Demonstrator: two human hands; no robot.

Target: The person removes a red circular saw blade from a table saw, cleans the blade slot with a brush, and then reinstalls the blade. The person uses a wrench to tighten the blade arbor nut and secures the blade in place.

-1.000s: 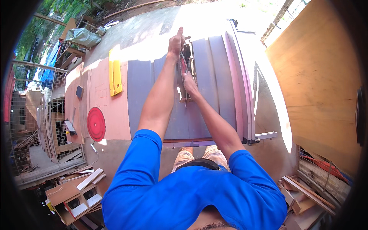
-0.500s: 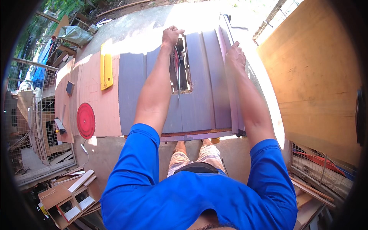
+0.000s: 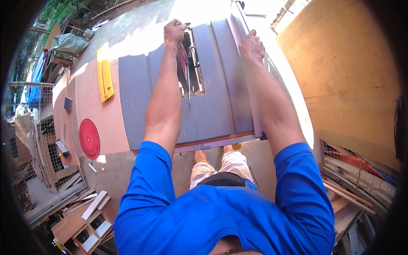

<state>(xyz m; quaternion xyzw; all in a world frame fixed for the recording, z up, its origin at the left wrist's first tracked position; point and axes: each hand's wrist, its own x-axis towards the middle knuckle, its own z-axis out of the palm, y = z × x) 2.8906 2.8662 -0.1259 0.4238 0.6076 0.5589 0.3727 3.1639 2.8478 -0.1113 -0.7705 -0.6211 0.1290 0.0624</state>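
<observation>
A grey table saw top point(image 3: 140, 93) lies before me, with a long slot-shaped opening point(image 3: 196, 78) in it. Inside, reddish and dark parts show, and a thin metal rod point(image 3: 189, 91) sticks out past the near edge. My left hand point(image 3: 175, 32) is closed at the far end of the opening. A short dark bit juts from its fingers; what it belongs to is hidden. Farther right, my right hand point(image 3: 252, 44) is wrapped over the long rip fence point(image 3: 254, 102), near its far end.
On the pinkish board point(image 3: 114, 127) at the left lie a red circular saw blade point(image 3: 89, 139), a long yellow plate point(image 3: 104, 78) and a small dark block point(image 3: 68, 104). Wood scraps point(image 3: 72, 225) are piled at lower left. A large plywood sheet point(image 3: 340, 76) stands at the right.
The whole view has shifted, so the table sits farther left and higher. Both hands stay at about the same spots on the saw; the right fingers look more curled.
</observation>
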